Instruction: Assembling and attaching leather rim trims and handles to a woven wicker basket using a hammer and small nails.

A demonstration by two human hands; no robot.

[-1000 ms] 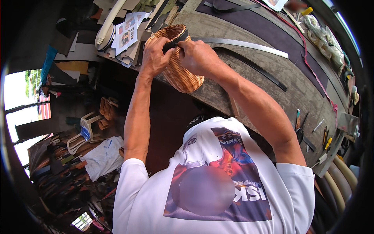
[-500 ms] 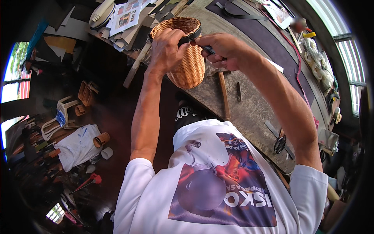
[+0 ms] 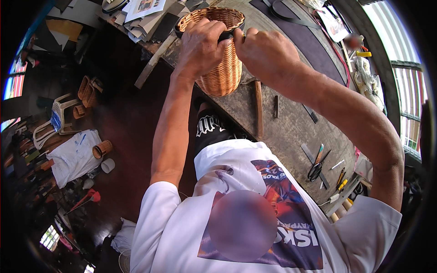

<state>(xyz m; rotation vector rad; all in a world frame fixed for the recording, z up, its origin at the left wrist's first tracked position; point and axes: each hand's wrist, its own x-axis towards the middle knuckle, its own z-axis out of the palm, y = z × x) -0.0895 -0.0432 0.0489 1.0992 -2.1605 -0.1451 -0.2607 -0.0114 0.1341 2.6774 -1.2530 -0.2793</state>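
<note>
A tan woven wicker basket (image 3: pixel 223 75) with a tapered body stands tilted at the near edge of the workbench, its mouth at the top. A black band (image 3: pixel 230 32) runs round the outside of its rim. My left hand (image 3: pixel 201 48) is clamped over the near rim, fingers inside the mouth and thumb outside, pressing on the band. Close beside it, my right hand (image 3: pixel 266 52) is closed at the band's right side, knuckles up. A small yellowish bit shows by its fingers; the rest of what it grips is hidden.
On the workbench (image 3: pixel 291 136) lie a wooden handle (image 3: pixel 259 109), a short metal bar (image 3: pixel 276 107), scissors (image 3: pixel 315 170) and a long dark sheet (image 3: pixel 305 50). Cut scraps (image 3: pixel 166 25) pile up at the back left. A plastic chair (image 3: pixel 57 119) and a white sack (image 3: pixel 77 157) are on the left.
My right hand has rolled over, so its back faces up and the dark-handled tool it held is out of sight. My left hand keeps its grip on the rim. The whole view has shifted slightly.
</note>
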